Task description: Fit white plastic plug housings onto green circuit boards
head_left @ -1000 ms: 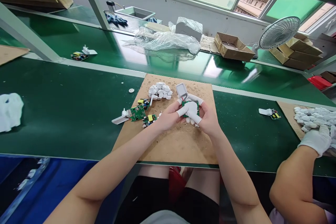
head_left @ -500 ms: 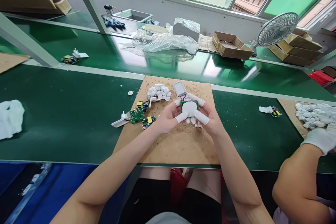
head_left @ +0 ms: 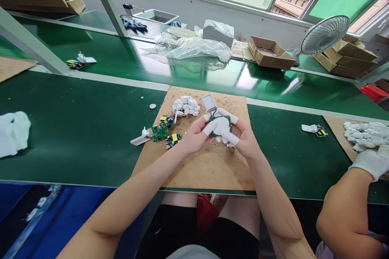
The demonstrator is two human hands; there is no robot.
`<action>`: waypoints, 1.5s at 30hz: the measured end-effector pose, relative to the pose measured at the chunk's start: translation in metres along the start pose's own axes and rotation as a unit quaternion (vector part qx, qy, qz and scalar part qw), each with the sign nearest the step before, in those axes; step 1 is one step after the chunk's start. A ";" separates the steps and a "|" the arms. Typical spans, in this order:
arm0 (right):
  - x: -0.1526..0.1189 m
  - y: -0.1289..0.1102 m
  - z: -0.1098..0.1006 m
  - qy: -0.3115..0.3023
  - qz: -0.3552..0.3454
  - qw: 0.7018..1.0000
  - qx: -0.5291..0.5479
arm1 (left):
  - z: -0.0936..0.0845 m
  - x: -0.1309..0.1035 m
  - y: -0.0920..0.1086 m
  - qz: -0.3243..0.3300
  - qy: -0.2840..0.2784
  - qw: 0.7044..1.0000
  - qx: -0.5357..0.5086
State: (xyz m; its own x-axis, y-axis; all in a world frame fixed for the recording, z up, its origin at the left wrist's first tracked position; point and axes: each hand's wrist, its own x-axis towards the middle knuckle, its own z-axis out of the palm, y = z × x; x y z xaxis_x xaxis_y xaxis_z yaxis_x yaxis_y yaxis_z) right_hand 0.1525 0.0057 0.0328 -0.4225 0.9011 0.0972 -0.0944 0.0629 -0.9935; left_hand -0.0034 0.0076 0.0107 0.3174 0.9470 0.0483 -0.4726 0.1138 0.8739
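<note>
Both my hands hold a green circuit board (head_left: 230,124) above the cardboard sheet, with white covers on the thumbs and fingers. My left hand (head_left: 194,134) grips its left side, and my right hand (head_left: 245,136) its right side. A soft white putty-like lump (head_left: 221,123) covers much of the board, and both thumbs press on it. Thin wires run from the board to a white plastic housing (head_left: 209,102) tilted up behind it. Left of my hands lie several circuit boards (head_left: 159,132), one with a white housing. A pile of white pieces (head_left: 186,105) sits behind them.
The cardboard sheet (head_left: 194,174) lies on the green bench. A large white lump (head_left: 13,133) is at far left. Right, a co-worker's gloved hand (head_left: 369,164) rests by white pieces (head_left: 366,133); a board with housing (head_left: 315,130) lies nearby. Behind runs a green belt (head_left: 194,68).
My thumbs have shifted over the white lump, and more green shows at the board's lower left. The board with a housing on the back belt has moved left. The view has shifted slightly.
</note>
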 end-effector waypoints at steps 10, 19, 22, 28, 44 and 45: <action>0.005 0.011 0.011 0.105 -0.002 0.994 0.006 | -0.003 -0.001 -0.008 0.014 0.014 1.000 0.015; 0.005 0.010 0.010 0.115 -0.002 0.993 0.035 | -0.006 -0.001 -0.010 0.013 0.021 0.999 0.031; 0.005 0.010 0.011 0.107 0.013 0.993 0.046 | -0.004 0.000 -0.009 0.031 0.028 0.996 0.074; 0.003 0.010 0.015 0.109 0.014 0.994 0.024 | -0.002 0.001 -0.008 0.060 0.041 0.988 0.133; 0.001 0.009 0.003 0.050 -0.005 0.998 0.029 | -0.005 -0.002 0.007 0.023 -0.006 0.999 0.030; 0.000 0.009 0.001 0.035 -0.008 0.999 0.030 | -0.005 -0.002 0.007 0.020 -0.005 0.999 0.027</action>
State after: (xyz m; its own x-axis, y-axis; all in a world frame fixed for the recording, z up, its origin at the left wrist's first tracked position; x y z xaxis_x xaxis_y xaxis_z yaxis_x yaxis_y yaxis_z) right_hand 0.1504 0.0056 0.0242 -0.3560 0.9285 0.1061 -0.1550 0.0533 -0.9865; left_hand -0.0120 0.0079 0.0143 0.3074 0.9475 0.0880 -0.4407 0.0598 0.8957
